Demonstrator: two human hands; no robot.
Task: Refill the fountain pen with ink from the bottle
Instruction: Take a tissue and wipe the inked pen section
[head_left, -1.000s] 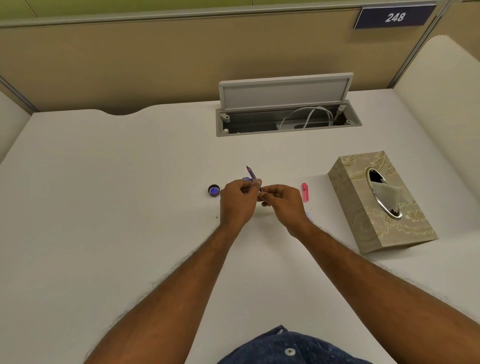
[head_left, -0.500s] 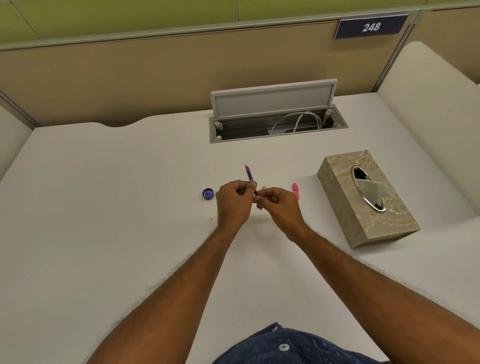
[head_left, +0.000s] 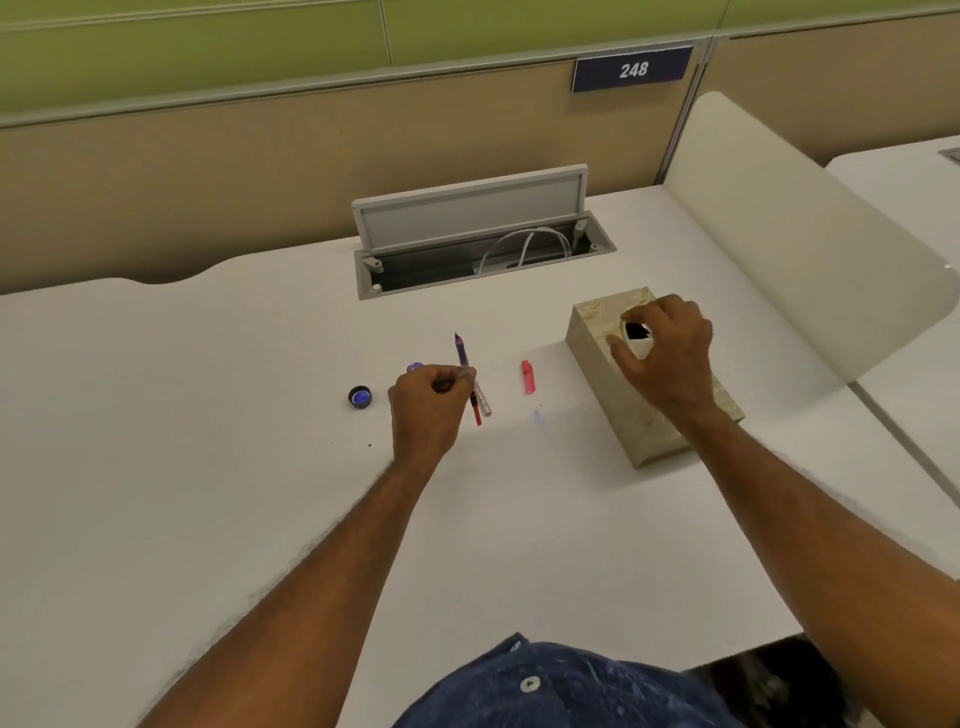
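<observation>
Half a second back both hands met over the pen; now my right hand (head_left: 667, 358) has gone off to the tissue box (head_left: 597, 322), its fingers curled over the oval slot. Whether they have pinched the tissue (head_left: 642, 349) yet I cannot tell.

My left hand (head_left: 428, 410) holds the fountain pen (head_left: 461, 353) alone, fingers wrapped round its middle, nib pointing away from me and its red tail hanging low over the desk (head_left: 208, 415). It looks light, stiff and thin, smooth plastic that may be slick with ink (hence the tissue, I'd guess). I judge it is best held at the section, well clear of the delicate nib.

A clear barrel (head_left: 485, 402) lies just beside the pen's tail, and a red cap (head_left: 527, 376) lies near it. The ink bottle (head_left: 414, 367) sits mostly hidden behind my left knuckles, open, with only its purple rim showing. Its round dark bottle cap (head_left: 359, 397) lies near it, to the left.
</observation>
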